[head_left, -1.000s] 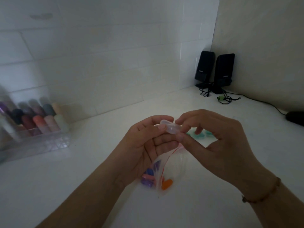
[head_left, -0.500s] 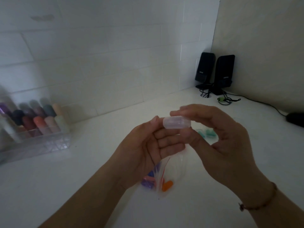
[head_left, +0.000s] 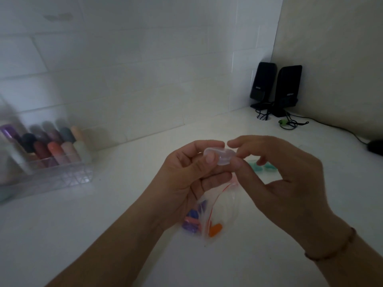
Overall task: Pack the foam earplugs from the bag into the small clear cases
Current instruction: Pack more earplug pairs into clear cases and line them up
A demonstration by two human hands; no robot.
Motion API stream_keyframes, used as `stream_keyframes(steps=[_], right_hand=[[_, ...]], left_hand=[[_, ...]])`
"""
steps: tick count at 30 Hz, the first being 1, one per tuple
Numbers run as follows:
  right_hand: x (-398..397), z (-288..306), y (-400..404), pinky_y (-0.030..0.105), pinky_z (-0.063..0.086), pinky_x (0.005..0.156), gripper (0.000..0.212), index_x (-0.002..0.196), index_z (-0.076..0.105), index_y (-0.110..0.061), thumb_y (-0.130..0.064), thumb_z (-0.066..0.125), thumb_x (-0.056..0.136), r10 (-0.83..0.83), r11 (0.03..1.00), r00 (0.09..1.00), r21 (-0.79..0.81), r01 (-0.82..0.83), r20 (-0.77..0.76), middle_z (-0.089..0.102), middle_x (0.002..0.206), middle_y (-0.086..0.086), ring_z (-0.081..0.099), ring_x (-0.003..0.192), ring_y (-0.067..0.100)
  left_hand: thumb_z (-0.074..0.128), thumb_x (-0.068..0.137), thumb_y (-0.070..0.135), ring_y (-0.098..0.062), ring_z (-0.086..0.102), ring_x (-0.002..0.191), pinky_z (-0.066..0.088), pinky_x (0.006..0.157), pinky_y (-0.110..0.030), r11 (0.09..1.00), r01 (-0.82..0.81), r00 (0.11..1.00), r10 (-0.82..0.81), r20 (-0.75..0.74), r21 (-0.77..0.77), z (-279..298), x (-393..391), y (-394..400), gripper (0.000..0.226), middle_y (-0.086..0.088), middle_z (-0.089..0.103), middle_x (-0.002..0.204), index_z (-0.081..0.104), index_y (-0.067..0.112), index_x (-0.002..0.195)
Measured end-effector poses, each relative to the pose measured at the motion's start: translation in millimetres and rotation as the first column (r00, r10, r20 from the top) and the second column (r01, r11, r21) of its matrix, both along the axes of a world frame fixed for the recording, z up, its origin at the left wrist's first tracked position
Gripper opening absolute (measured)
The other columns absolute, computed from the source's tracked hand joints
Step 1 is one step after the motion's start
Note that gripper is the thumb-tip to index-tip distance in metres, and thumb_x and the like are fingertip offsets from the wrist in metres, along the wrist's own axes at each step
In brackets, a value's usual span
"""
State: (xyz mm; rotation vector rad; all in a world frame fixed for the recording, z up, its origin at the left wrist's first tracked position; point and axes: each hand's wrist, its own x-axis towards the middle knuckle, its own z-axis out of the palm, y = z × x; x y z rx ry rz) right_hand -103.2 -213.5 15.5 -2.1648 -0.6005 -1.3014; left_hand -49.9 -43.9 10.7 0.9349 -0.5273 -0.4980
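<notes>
Clear plastic is what both hands are busy with: a small case (head_left: 219,157) held up over the white bench (head_left: 124,224), pinched between the thumb and fingers of the left hand (head_left: 186,179) on one end and the thumb and forefinger of the right hand (head_left: 286,179) on the other. Whether its lid is open I cannot tell; it looks empty, though the blur leaves that unsure. The step in hand seems to be readying this case to take earplugs. Next, the lid likely has to be prised apart with a gentle pull from both sides, then one hand freed to reach down.

Under the left palm lies the zip bag (head_left: 215,214) with a red seal line, holding purple, pink and orange earplugs (head_left: 215,229). Two teal earplugs (head_left: 258,167) lie on the bench just behind the right fingers. Both forearms come in from below, wrists raised, with the right hand's spare fingers curled loosely.
</notes>
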Motion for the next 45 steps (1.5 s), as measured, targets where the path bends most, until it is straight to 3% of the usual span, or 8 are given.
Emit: stream_keyframes(steps=[4, 17, 23, 27, 31, 34, 37, 45], right_hand=[[3, -1, -1, 0.038, 0.055, 0.058, 0.027, 0.086, 0.070, -0.007, -0.027, 0.054, 0.095, -0.103, 0.985, 0.993, -0.133, 0.111, 0.063, 0.073, 0.091, 0.004, 0.069, 0.073, 0.022], [3, -3, 11, 0.027, 0.042, 0.042, 0.024, 0.078, 0.063, -0.015, -0.030, 0.051, 0.092, -0.268, 0.947, 0.963, -0.179, 0.267, 0.018, 0.061, 0.061, -0.002, 0.051, 0.043, 0.018], [0, 1, 9, 0.029, 0.052, 0.054, 0.026, 0.091, 0.064, -0.018, -0.038, 0.048, 0.094, -0.086, 0.993, 0.981, 0.070, 0.100, -0.174, 0.067, 0.077, -0.006, 0.063, 0.066, 0.009], [3, 2, 6, 0.031, 0.052, 0.060, 0.021, 0.107, 0.066, -0.023, -0.030, 0.049, 0.097, 0.063, 0.997, 0.958, 0.060, -0.048, -0.279, 0.061, 0.091, -0.009, 0.062, 0.083, 0.012], [-3, 7, 3, 0.031, 0.046, 0.052, 0.016, 0.088, 0.067, -0.017, -0.026, 0.055, 0.090, 0.036, 0.996, 0.972, 0.087, -0.017, -0.230, 0.057, 0.070, -0.003, 0.055, 0.063, 0.013], [-14, 15, 1, 0.017, 0.036, 0.044, 0.022, 0.065, 0.064, -0.025, -0.039, 0.052, 0.075, 0.039, 0.998, 0.863, -0.015, -0.054, -0.503, 0.053, 0.049, -0.005, 0.048, 0.044, 0.011], [-18, 7, 14, 0.009, 0.026, 0.051, 0.024, 0.078, 0.065, -0.039, -0.053, 0.046, 0.077, -0.221, 0.903, 0.723, -0.418, -0.103, -0.655, 0.053, 0.055, -0.015, 0.049, 0.054, 0.002], [-15, -19, 39, 0.025, 0.035, 0.068, 0.048, 0.104, 0.061, -0.035, -0.072, 0.038, 0.083, -0.401, 0.848, 0.699, -0.529, 0.039, -0.592, 0.059, 0.083, -0.010, 0.058, 0.090, 0.008]], left_hand=[[0.092, 0.053, 0.037, -0.026, 0.072, 0.089, 0.060, 0.079, -0.032, 0.995, -0.092, 0.996, 0.091, 0.018, 0.050, 1, 2, 0, 0.053, -0.017, 0.073, 0.098, 0.074, 0.009, 0.095], [0.086, 0.061, 0.022, -0.024, 0.073, 0.080, 0.060, 0.072, -0.029, 0.978, -0.145, 0.989, 0.136, 0.062, 0.153, 3, 1, 2, 0.037, -0.017, 0.074, 0.091, 0.075, 0.005, 0.092], [0.075, 0.074, 0.004, -0.033, 0.069, 0.098, 0.056, 0.088, -0.042, 0.982, -0.052, 0.982, 0.017, 0.188, 0.184, -1, 0, 2, 0.042, -0.020, 0.070, 0.106, 0.064, -0.001, 0.114], [0.062, 0.086, -0.001, -0.032, 0.066, 0.106, 0.054, 0.092, -0.042, 0.969, 0.047, 0.960, -0.111, 0.256, 0.243, -1, 2, 6, 0.041, -0.019, 0.067, 0.115, 0.057, 0.001, 0.128], [0.060, 0.086, 0.003, -0.026, 0.069, 0.097, 0.058, 0.084, -0.033, 0.991, -0.038, 0.999, 0.040, -0.011, 0.129, 8, 11, 12, 0.036, -0.014, 0.070, 0.108, 0.061, 0.003, 0.122], [0.057, 0.084, 0.002, -0.024, 0.070, 0.084, 0.058, 0.075, -0.031, 0.982, -0.167, 0.955, 0.184, -0.235, 0.090, 10, 21, 16, 0.036, -0.016, 0.068, 0.106, 0.060, 0.000, 0.120], [0.053, 0.091, 0.006, -0.025, 0.067, 0.078, 0.058, 0.070, -0.030, 0.967, -0.234, 0.897, 0.254, -0.363, 0.099, 9, 25, 17, 0.028, -0.019, 0.066, 0.101, 0.059, -0.002, 0.118], [0.055, 0.089, 0.005, -0.024, 0.063, 0.071, 0.056, 0.060, -0.029, 0.972, -0.205, 0.887, 0.235, -0.397, 0.118, 7, 25, 17, 0.017, -0.017, 0.061, 0.095, 0.060, 0.004, 0.106]])
